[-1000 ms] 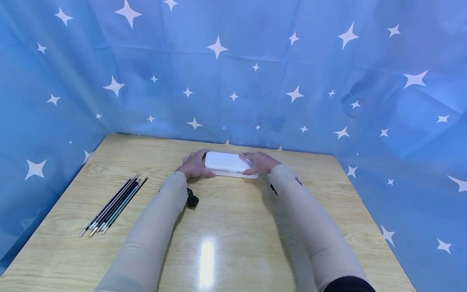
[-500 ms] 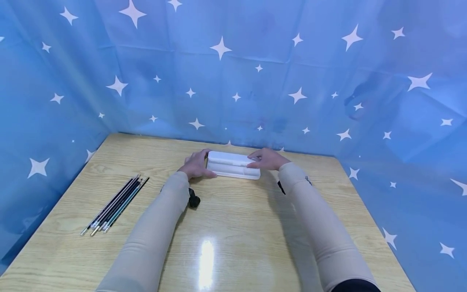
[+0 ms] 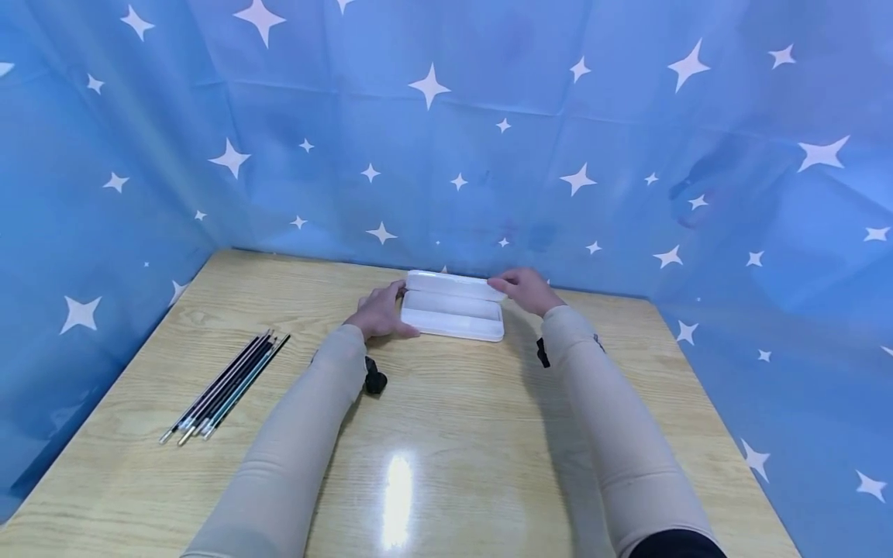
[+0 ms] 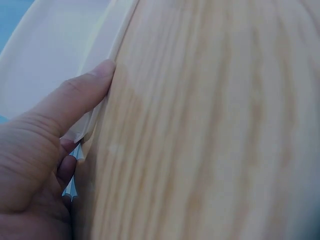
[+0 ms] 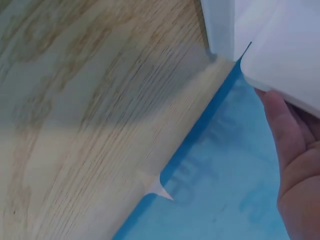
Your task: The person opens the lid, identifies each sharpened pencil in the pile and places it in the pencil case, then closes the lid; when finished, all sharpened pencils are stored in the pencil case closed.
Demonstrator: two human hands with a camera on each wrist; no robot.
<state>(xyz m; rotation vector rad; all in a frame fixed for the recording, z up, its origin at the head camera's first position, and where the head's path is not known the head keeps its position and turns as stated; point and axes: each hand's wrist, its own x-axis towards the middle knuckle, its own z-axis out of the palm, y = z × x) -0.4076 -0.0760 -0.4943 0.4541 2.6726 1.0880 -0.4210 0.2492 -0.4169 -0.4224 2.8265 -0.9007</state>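
Note:
A white pencil case point(image 3: 452, 324) lies at the back of the table with its lid point(image 3: 453, 285) swung up toward the curtain. My left hand point(image 3: 380, 310) grips the left end, its thumb point(image 4: 75, 97) along the front edge in the left wrist view and the other fingers partly hidden behind. At the right end my right hand point(image 3: 528, 289) holds the raised lid by its edge. The right wrist view shows the fingers at the lid's rim point(image 5: 280, 95), beside the upright end wall of the base point(image 5: 220, 27). No contents show inside the case.
Several pencils point(image 3: 226, 387), dark, purple and teal, lie in a bundle on the wooden table point(image 3: 460, 434) at the left. A blue curtain point(image 3: 481, 194) with white stars stands right behind the table's back edge and along both sides.
My right hand has moved up and away with the lid, swinging the case from closed to wide open. The left hand stays at the left end. The pencils have not moved.

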